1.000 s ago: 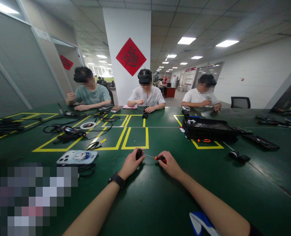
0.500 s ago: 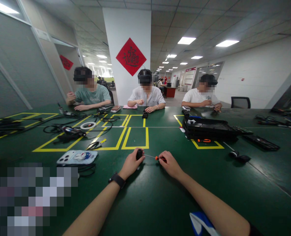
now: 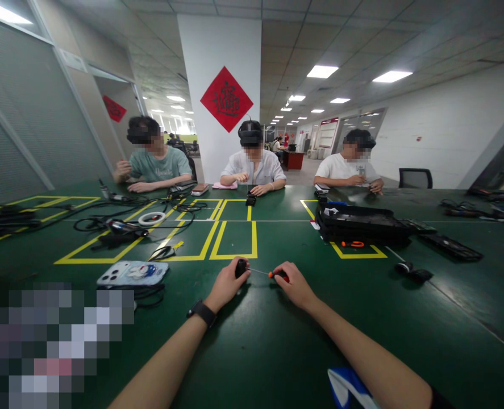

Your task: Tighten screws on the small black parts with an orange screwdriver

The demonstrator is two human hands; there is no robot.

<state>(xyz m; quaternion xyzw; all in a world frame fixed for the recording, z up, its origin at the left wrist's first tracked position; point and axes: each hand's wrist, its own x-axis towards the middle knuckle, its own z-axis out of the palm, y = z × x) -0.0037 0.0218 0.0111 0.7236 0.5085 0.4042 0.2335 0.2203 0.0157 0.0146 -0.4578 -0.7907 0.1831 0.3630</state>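
Note:
In the middle of the head view, my right hand (image 3: 293,284) is closed round the handle of an orange and dark screwdriver (image 3: 271,275). Its thin metal shaft runs left to a small black part (image 3: 241,267), which looks rounded at the top. My left hand (image 3: 226,283), with a black watch on the wrist, grips that black part between thumb and fingers. The shaft's tip meets the part or lies just in front of it; I cannot tell which. My fingers cover most of the screwdriver's handle.
A phone in a pale blue case (image 3: 133,274) lies left of my hands, near cables and a white ring (image 3: 151,218). Black trays (image 3: 358,218) are stacked at the right, with an orange-handled tool (image 3: 353,244) before them. Three people sit across the green table (image 3: 252,352).
Both hands keep the same hold on the black part and the screwdriver. The whole view has shifted very slightly; nothing else has visibly moved.

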